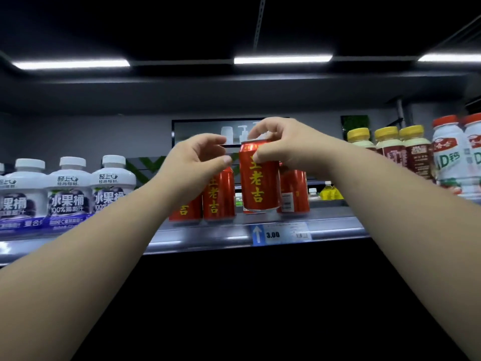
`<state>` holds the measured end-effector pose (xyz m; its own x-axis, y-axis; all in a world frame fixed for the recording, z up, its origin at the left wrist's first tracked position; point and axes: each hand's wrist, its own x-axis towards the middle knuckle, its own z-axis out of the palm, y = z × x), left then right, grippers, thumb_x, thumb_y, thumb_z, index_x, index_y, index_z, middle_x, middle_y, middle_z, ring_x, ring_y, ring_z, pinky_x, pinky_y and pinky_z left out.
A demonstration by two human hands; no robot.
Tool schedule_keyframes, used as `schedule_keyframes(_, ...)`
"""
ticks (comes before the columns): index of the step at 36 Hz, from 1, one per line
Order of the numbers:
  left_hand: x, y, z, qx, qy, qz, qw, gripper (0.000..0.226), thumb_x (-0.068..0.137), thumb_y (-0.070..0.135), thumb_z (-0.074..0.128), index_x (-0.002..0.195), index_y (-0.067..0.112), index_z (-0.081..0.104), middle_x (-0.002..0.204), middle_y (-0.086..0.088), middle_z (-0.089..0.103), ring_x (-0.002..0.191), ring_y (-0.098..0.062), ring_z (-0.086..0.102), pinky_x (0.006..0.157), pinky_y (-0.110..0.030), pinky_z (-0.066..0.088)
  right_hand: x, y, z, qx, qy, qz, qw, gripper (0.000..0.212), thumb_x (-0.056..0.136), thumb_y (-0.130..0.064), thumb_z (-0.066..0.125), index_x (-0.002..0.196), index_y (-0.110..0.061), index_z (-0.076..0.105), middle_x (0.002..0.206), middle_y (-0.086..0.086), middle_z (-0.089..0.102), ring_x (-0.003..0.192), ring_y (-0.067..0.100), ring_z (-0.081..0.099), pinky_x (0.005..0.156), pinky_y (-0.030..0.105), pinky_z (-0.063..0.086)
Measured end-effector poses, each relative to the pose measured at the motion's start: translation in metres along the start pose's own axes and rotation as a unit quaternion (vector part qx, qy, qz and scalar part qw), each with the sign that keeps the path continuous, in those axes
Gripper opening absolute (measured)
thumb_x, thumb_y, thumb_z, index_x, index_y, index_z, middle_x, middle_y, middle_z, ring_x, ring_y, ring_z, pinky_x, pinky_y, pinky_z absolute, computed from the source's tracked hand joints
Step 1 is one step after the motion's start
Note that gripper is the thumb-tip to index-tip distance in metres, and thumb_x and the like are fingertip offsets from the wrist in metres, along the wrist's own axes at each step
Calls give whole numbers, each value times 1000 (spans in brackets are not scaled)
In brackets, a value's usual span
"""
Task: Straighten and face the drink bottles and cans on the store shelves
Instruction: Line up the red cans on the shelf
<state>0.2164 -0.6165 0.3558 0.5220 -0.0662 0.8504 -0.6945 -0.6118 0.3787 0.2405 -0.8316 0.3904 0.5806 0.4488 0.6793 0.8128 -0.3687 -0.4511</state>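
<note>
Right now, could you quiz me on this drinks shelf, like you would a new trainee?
1. True or false: the right hand grips the top of a red can.
2. Which bottles stand left of the red cans? A) white-capped bottles B) green bottles C) black bottles
3. What number shows on the price tag on the shelf edge?

Key
1. True; its fingers pinch the can near the rim, while the left hand hovers beside it, open.
2. A, the white-capped bottles.
3. 3.00
</note>
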Motion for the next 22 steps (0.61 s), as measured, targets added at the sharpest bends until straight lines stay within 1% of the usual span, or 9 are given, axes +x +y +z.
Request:
schedule_keyframes(2, 5, -10, -7, 94, -9, 0, 995, 39, 94, 28, 66, 132, 30, 60, 118, 14, 65, 108, -7, 60, 94, -28, 49, 10, -1, 3, -66, -17, 15, 998, 28, 83, -23, 74, 107, -32, 62, 103, 2, 69, 92, 21, 70, 69, 33, 56)
schedule_keyframes(5, 12, -18, -10, 240, -46, -16, 970, 38, 95, 35, 61, 133, 37, 58, 131, 10, 61, 117, -16, 56, 100, -38, 46, 22, -4, 6, -133, -29, 34, 990, 25, 80, -26, 75, 100, -32, 62, 102, 2, 69, 90, 22, 69, 75, 38, 59)
schedule_keyframes(8, 16, -24, -12, 332, -62, -33, 941, 38, 97, 41, 55, 134, 46, 53, 135, 10, 60, 126, -21, 51, 111, -49, 33, 32, -5, 6, -169, -23, 31, 985, 25, 76, -28, 79, 95, -30, 63, 101, 2, 69, 91, 23, 69, 70, 35, 57)
schedule_keyframes(9, 17, -27, -12, 331, -65, -35, 941, 38, 97, 41, 55, 134, 48, 53, 136, 10, 59, 127, -21, 51, 113, -50, 30, 35, -6, 6, -180, -23, 31, 983, 27, 75, -29, 81, 95, -29, 63, 102, 2, 69, 92, 24, 69, 70, 35, 57)
schedule_keyframes(11, 18, -31, -14, 283, -74, -42, 955, 39, 96, 36, 57, 133, 47, 54, 137, 10, 58, 124, -20, 52, 109, -48, 37, 39, -5, 5, -195, -28, 35, 980, 30, 76, -31, 83, 97, -28, 62, 103, 2, 69, 92, 23, 68, 72, 37, 58)
schedule_keyframes(14, 19, -33, -14, 205, -84, -50, 974, 40, 97, 27, 58, 134, 40, 57, 133, 8, 58, 116, -16, 52, 94, -33, 42, 40, -5, 4, -192, -43, 40, 980, 30, 80, -30, 83, 99, -25, 60, 101, 1, 69, 89, 18, 68, 64, 29, 51)
schedule_keyframes(17, 19, -34, -12, 206, -79, -39, 975, 40, 96, 23, 58, 133, 38, 58, 130, 7, 59, 113, -15, 52, 92, -32, 42, 41, -2, 2, -202, -44, 46, 977, 27, 84, -28, 80, 98, -20, 58, 93, 0, 68, 81, 14, 65, 60, 24, 46)
schedule_keyframes(19, 19, -35, -11, 220, -76, -32, 972, 42, 95, 22, 58, 133, 38, 57, 132, 6, 59, 115, -17, 53, 96, -35, 44, 42, 2, 2, -215, -41, 54, 974, 25, 86, -29, 78, 99, -20, 58, 94, 0, 67, 82, 15, 62, 64, 27, 46)
schedule_keyframes(22, 19, -37, -10, 228, -71, -24, 971, 43, 93, 19, 57, 132, 37, 57, 132, 4, 59, 116, -18, 53, 96, -34, 43, 46, 10, 4, -254, -47, 73, 963, 26, 89, -38, 73, 102, -22, 58, 99, 0, 65, 89, 18, 60, 77, 36, 47)
